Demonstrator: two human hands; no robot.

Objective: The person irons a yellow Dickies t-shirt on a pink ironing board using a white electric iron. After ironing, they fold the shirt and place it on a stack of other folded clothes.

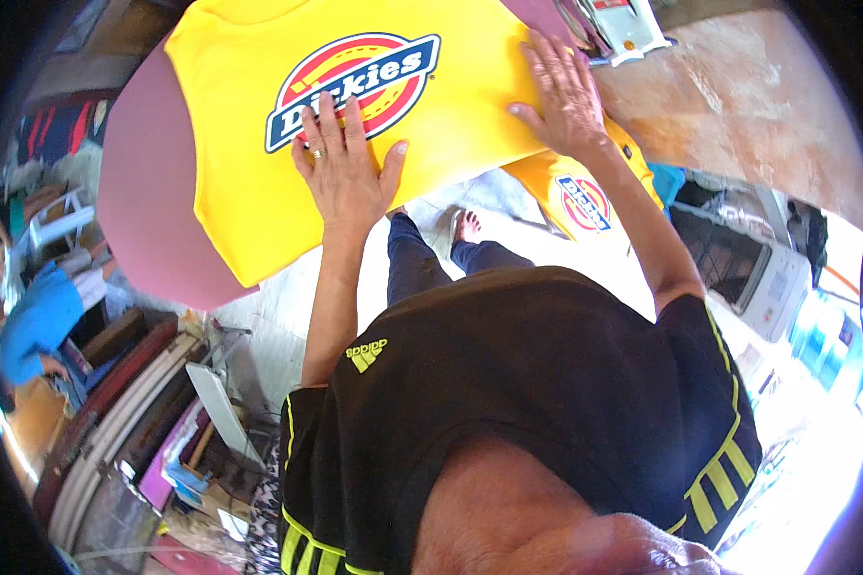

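A yellow garment [240,192] with a large red, white and dark-blue printed emblem lies spread over a mauve ironing-board-like surface [149,182]. My left hand [347,180], with a ring on one finger, rests flat on the garment over the emblem's lower edge, fingers stretched out. Farther right, my right hand [566,105] lies flat with fingers spread at the garment's right edge. Both palms face down and neither hand grips anything. Below my right forearm hangs a second yellow piece [547,182] with a smaller matching emblem.
A white device [633,29] with metal parts stands beyond my right hand, by a brown tabletop [729,96]. At left, a person in a blue shirt [43,311] is near stacked boards and pipes [115,422]. A white appliance [772,287] stands at right.
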